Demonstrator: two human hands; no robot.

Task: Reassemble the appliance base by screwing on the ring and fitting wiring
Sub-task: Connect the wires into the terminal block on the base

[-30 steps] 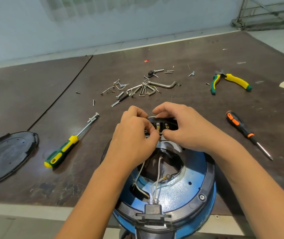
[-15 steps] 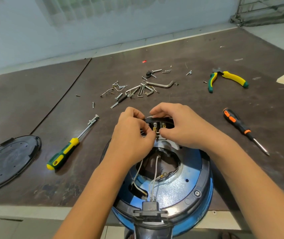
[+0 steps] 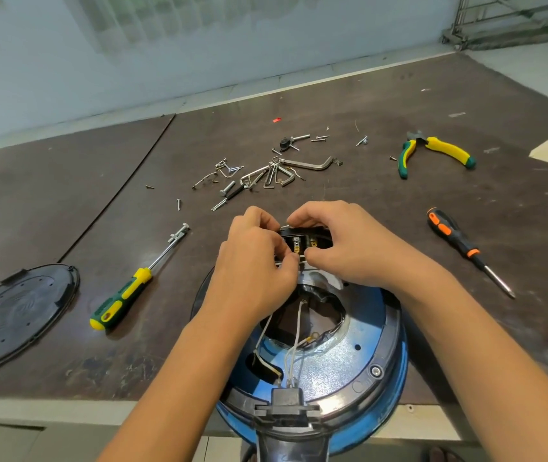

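Both forearms reach forward from the near edge of the table [image 3: 66,211] and pass over the blue appliance base [image 3: 339,365], which stands at that near edge with its open side up. The left hand [image 3: 252,261] lies knuckles-up with its fingers tightly curled. Its thumb and forefinger tips pinch the left end of a small black terminal block [image 3: 302,240], held just above the far rim of the base. The right hand [image 3: 359,248] arches over the block's right end, with its forefinger hooked on the far edge and its thumb pressed to the near edge, so that the block is nipped between them. Brass contacts show in the gap between the two hands. White wires [image 3: 295,335] run from beneath the left hand through the base's central opening to a black socket [image 3: 287,401] at the near rim. A dark ring [image 3: 390,331] encircles the blue plate, with one screw head [image 3: 375,371] visible at its near right. On the table lie a yellow-green screwdriver [image 3: 122,295] to the left of the base, an orange-black screwdriver [image 3: 459,245] to its right, pliers [image 3: 439,151] at far right, loose screws and hex keys [image 3: 266,175] beyond the hands, and a round black cover [image 3: 16,315] at the left edge.
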